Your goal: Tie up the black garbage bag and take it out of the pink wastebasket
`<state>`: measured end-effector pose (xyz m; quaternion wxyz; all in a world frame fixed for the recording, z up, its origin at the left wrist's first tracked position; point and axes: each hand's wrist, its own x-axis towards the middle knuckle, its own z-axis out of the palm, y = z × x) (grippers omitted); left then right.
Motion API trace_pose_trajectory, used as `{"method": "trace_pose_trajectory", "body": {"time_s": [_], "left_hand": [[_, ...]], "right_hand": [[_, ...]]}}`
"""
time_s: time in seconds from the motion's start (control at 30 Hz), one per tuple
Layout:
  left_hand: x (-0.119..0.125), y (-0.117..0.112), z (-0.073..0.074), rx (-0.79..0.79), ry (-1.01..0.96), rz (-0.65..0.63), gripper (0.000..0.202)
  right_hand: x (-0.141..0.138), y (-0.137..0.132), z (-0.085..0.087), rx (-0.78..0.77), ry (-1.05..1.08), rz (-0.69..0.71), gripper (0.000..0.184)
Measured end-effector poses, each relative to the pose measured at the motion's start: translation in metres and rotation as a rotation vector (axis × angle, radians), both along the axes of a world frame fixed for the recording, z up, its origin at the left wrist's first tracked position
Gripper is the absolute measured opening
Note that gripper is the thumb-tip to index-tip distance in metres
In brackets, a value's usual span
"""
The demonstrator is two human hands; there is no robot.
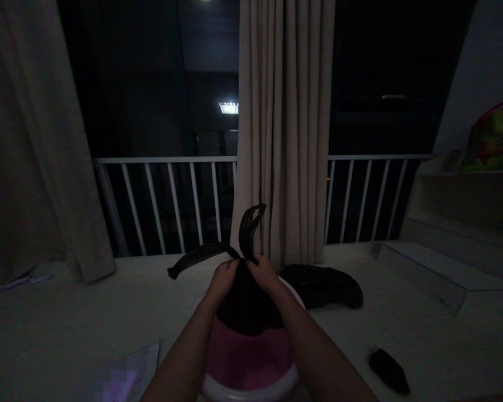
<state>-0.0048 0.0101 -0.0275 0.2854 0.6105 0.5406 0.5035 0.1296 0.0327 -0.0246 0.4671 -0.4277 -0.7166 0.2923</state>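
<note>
A black plastic bag (251, 304) hangs gathered at its neck over a pink bin (238, 388) with a pale rim. My left hand (225, 278) grips the left side of the neck, and one long handle of the bag trails out to the left above it. On the other side of the neck, my right hand (263, 272) is closed, with a second handle loop standing up above it. Both sets of fingers are partly hidden by the backs of the hands and the dark plastic.
Behind the bin on the right lies another dark plastic bag (322, 286). A small black item (389, 371) rests on the floor at lower right. Beige curtains (283, 128) and a white railing (167, 160) stand ahead; a low white step (440, 273) is at right.
</note>
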Motion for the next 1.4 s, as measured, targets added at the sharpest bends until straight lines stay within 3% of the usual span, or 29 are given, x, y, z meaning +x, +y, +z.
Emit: {"method": "trace_pose_trajectory", "body": {"time_s": [0.17,0.5,0.67,0.87,1.17,1.4], "left_hand": [[-0.0015,0.0045,-0.0019,0.050,0.029,0.054,0.037],[-0.0041,0.0073,-0.0011,0.270,0.002,0.180,0.016],[-0.0010,0.0045,0.0028,0.215,0.029,0.060,0.013],[0.0002,0.0034,0.0024,0.179,0.012,0.007,0.017],[-0.0014,0.0061,-0.0016,0.167,0.016,0.046,0.013],[0.0020,0.0083,-0.0035,0.084,-0.080,0.005,0.033]], "right_hand": [[-0.0006,-0.0005,0.0005,-0.013,-0.014,-0.015,0.024],[-0.0007,-0.0048,0.0022,-0.054,0.048,0.035,0.036],[-0.0006,-0.0060,0.0041,-0.078,-0.006,0.007,0.038],[0.0008,-0.0043,0.0041,-0.082,-0.019,-0.064,0.039],[-0.0008,0.0011,0.0018,-0.149,0.015,-0.101,0.027],[-0.0014,0.0032,-0.0015,-0.110,0.043,0.011,0.025]]}}
